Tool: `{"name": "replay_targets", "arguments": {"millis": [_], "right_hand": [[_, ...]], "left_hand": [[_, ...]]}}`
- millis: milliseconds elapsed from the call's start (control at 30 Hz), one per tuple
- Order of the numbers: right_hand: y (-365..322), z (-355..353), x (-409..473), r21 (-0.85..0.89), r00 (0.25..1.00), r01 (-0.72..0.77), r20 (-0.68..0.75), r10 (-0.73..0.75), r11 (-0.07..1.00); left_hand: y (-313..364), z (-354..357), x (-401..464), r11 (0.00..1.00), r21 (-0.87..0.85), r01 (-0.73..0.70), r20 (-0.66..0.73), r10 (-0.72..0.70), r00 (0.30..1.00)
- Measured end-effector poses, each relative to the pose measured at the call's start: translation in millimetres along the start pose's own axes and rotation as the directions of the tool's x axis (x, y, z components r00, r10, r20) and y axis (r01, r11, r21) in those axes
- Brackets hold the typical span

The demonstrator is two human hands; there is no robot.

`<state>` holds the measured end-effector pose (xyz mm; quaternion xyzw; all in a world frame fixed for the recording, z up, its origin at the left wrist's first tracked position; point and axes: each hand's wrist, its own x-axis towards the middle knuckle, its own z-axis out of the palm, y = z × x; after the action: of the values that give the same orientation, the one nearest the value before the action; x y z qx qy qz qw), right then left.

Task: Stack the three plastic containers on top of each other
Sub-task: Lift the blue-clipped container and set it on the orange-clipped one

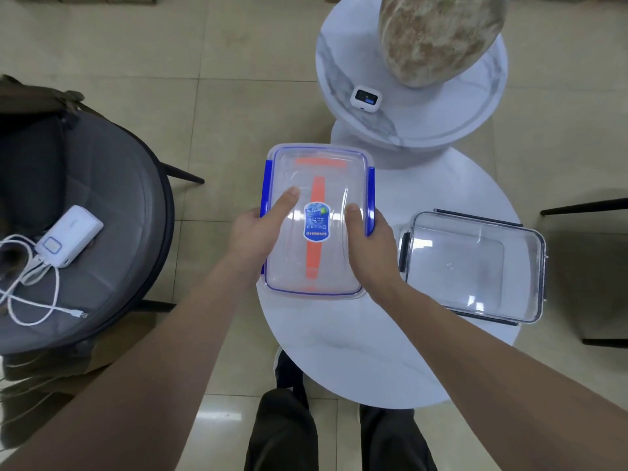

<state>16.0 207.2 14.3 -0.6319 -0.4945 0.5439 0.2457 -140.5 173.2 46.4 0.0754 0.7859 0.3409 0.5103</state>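
A clear plastic container with blue clips (326,171) and a blue oval label is held above the left part of the white round table (356,351). Orange parts show through its clear lid; whether they belong to another container beneath I cannot tell. My left hand (258,232) grips its left side with the thumb on the lid. On the opposite side, my right hand (370,246) holds the right edge, thumb on top too. A second clear container with dark clips (472,266) rests on the table to the right, apart from the held one.
A taller white marble side table (441,127) behind carries a mottled vase (438,35) and a small white device (365,98). A grey cushioned chair (112,205) at left holds a white power bank (69,236) and cable. My legs stand at the table's near edge.
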Motion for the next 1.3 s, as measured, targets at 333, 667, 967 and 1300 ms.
{"name": "replay_targets", "arguments": {"millis": [333,667,967,1300], "right_hand": [[-37.5,-45.2,-21.7,-0.007,0.998,0.064,-0.024,-0.064,0.998],[-52.9,-131.4,-37.9,0.035,0.996,0.08,-0.036,-0.079,0.996],[-34.1,-209.1,-45.5,0.02,0.994,0.022,-0.108,-0.02,1.0],[0.1,-259.9,-45.1,0.058,0.99,-0.059,-0.123,0.066,0.997]], "left_hand": [[29.9,10.4,-54.3,0.997,-0.038,-0.07,0.061,0.072,0.996],[45.9,63.3,-108.0,0.992,-0.04,-0.119,0.141,0.123,0.982],[38.0,138.9,-135.3,0.995,-0.036,-0.089,0.242,0.095,0.966],[20.1,194.8,-141.9,0.995,0.033,-0.096,0.295,0.082,0.952]]}}
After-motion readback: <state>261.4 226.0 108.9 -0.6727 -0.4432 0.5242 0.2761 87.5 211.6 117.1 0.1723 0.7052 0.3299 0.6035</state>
